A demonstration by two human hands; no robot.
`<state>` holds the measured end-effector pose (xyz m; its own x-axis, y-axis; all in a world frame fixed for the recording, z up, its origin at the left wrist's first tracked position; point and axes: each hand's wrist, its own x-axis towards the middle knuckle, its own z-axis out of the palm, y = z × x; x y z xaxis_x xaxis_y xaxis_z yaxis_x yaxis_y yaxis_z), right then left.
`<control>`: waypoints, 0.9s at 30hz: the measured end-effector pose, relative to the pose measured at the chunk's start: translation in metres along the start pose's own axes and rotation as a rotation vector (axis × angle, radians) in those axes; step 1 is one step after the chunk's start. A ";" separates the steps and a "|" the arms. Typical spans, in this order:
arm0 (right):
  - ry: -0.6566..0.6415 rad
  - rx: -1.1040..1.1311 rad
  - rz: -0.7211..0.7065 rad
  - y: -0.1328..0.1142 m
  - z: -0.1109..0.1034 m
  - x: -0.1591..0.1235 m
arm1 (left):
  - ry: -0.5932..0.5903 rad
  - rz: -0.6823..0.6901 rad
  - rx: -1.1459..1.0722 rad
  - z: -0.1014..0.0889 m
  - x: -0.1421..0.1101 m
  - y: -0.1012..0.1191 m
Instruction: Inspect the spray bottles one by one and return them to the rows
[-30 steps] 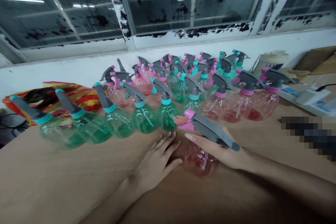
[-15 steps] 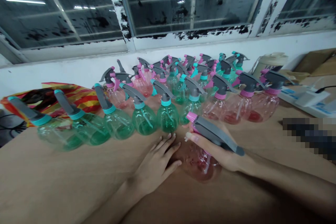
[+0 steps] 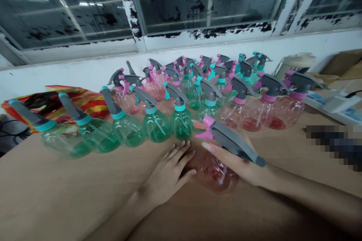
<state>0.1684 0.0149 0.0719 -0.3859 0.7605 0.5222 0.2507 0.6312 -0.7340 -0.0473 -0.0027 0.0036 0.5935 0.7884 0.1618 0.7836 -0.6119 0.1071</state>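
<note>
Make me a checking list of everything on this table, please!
Surface: brown table, plain.
Job's things: pink spray bottle with grey trigger head.
Clutter: rows of green spray bottles and pink spray bottles; striped bag; cream jug; white power strip.
Grippers: right hand grips the trigger head; left hand touches the bottle's side.
Cables: black cable at the strip.
Surroundings: window, peeling paint.

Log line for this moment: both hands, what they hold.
right hand: grips pink spray bottle at neck | left hand: steadies its body | table: rows of green and pink bottles behind
</note>
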 end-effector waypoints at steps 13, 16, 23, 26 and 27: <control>-0.024 0.029 -0.010 0.006 -0.002 -0.002 | 0.006 0.024 0.019 -0.002 0.001 0.001; -0.077 0.074 0.022 0.006 -0.003 0.000 | 0.015 0.016 0.022 0.000 0.000 0.000; -0.080 0.046 0.061 0.001 -0.003 0.005 | 0.020 0.017 0.057 -0.002 -0.001 0.001; -0.072 0.059 0.083 -0.001 -0.003 0.005 | 0.020 0.026 0.068 -0.003 -0.001 0.003; -0.077 0.078 0.087 -0.002 -0.003 0.004 | 0.024 0.027 0.069 -0.003 -0.002 0.003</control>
<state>0.1693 0.0177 0.0771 -0.4336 0.7958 0.4228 0.2172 0.5477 -0.8080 -0.0461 -0.0062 0.0065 0.6107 0.7695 0.1872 0.7787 -0.6265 0.0350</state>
